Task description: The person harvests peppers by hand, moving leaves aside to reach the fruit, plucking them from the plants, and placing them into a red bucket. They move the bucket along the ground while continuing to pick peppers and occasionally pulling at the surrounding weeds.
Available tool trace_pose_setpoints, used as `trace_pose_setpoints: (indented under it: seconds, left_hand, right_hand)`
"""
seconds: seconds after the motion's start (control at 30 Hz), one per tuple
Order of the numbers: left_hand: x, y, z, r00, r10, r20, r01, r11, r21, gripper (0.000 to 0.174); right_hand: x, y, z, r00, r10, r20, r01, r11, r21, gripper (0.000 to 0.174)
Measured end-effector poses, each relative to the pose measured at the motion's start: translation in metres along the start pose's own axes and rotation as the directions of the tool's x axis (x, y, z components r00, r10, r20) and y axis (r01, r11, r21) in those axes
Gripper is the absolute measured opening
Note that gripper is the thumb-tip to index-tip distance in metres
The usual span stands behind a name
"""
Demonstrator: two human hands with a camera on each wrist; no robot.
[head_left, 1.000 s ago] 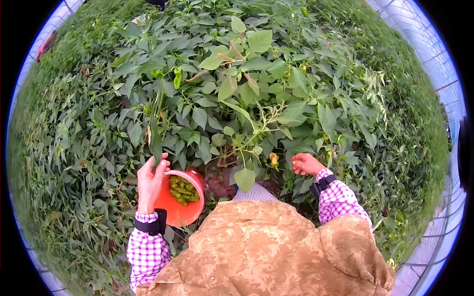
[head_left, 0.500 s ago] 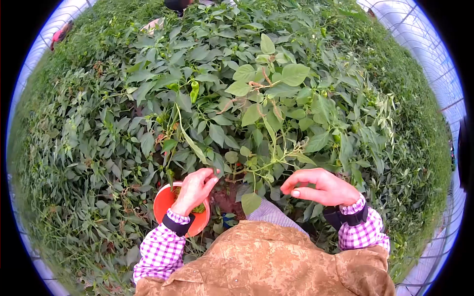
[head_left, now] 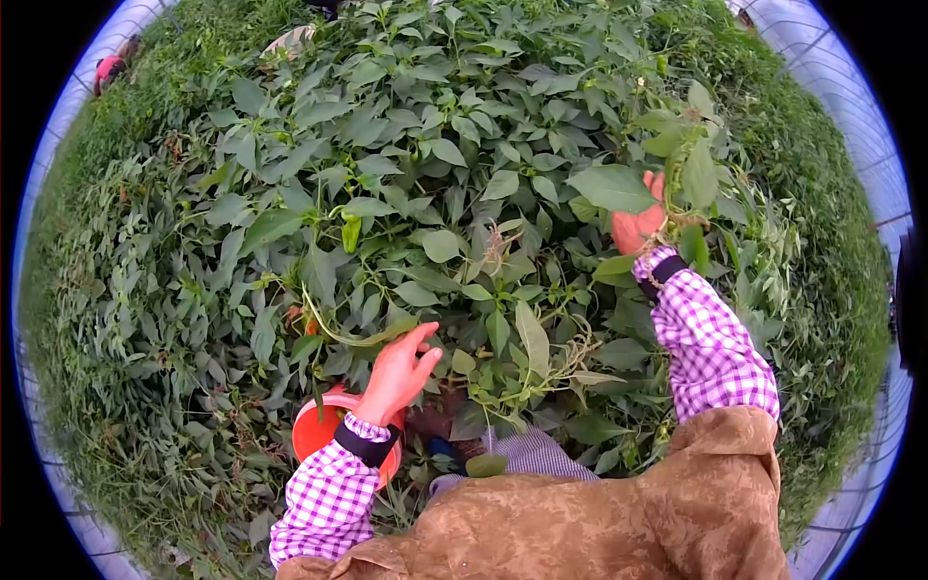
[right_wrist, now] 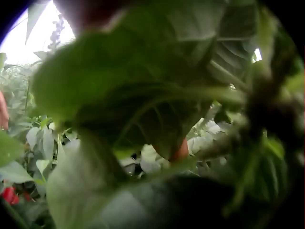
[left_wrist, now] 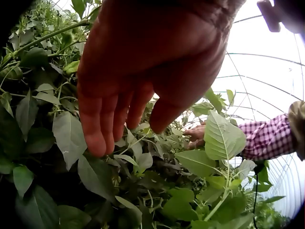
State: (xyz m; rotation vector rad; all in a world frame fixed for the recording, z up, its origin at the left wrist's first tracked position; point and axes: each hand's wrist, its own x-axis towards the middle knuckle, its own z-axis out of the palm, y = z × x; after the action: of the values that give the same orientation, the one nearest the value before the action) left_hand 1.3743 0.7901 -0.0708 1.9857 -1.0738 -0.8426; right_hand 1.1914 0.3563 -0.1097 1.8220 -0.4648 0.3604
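Note:
My left hand (head_left: 398,372) hovers over the pepper plants beside a red bucket (head_left: 311,430), its fingers extended and nothing in its grasp. In the left wrist view the palm faces down and the fingers point at the leaves. My right hand (head_left: 638,220) reaches forward to the right, up against a tall leafy stalk whose broad leaf (head_left: 615,188) hides part of the fingers. Blurred leaves (right_wrist: 143,71) fill most of the right wrist view and cover that hand. A green pepper (head_left: 351,233) hangs ahead of the left hand. My left forearm covers part of the bucket.
Dense pepper foliage (head_left: 145,319) surrounds me. A red pepper (right_wrist: 9,195) shows low in the right wrist view. Greenhouse plastic (head_left: 860,145) runs along the right side. Far off at the left is a red-pink shape (head_left: 108,70), and a pale cloth-like thing (head_left: 290,42) lies near the top.
My right hand has moved forward and right, and the tall stalk's leafy top now leans right with it. The left hand has come from the bucket's far rim toward the plants on its right.

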Motion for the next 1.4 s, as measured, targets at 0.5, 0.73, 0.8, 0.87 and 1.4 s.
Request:
trace_pose_setpoints:
  seconds: [0.5,0.73,0.8,0.87,1.4]
  left_hand:
    - [0.138,0.023,0.074,0.996,0.085,0.025,-0.088,0.973,0.215,0.083]
    - [0.151,-0.003,0.099,0.968,-0.041,0.249,-0.160,0.664,0.730,0.073]
    - [0.150,-0.038,0.079,0.944,-0.086,0.319,-0.213,0.582,0.785,0.048]
    - [0.137,-0.066,0.058,0.896,-0.067,0.440,-0.336,0.547,0.767,0.030]
    - [0.022,-0.125,0.047,0.934,-0.300,0.192,0.232,0.922,0.311,0.028]
  right_hand:
    - [-0.425,0.033,-0.144,0.108,-0.302,0.947,-0.551,0.775,0.310,0.054]
    - [-0.477,-0.001,-0.152,0.168,-0.361,0.917,-0.790,0.508,0.345,0.035]
    - [-0.464,0.024,-0.129,0.208,-0.384,0.900,-0.888,0.311,0.338,0.038]
    - [-0.369,0.068,-0.133,0.164,-0.332,0.929,-0.866,0.401,0.297,0.041]
    - [0.086,0.216,-0.217,0.893,0.448,-0.043,0.228,-0.369,0.901,0.027]
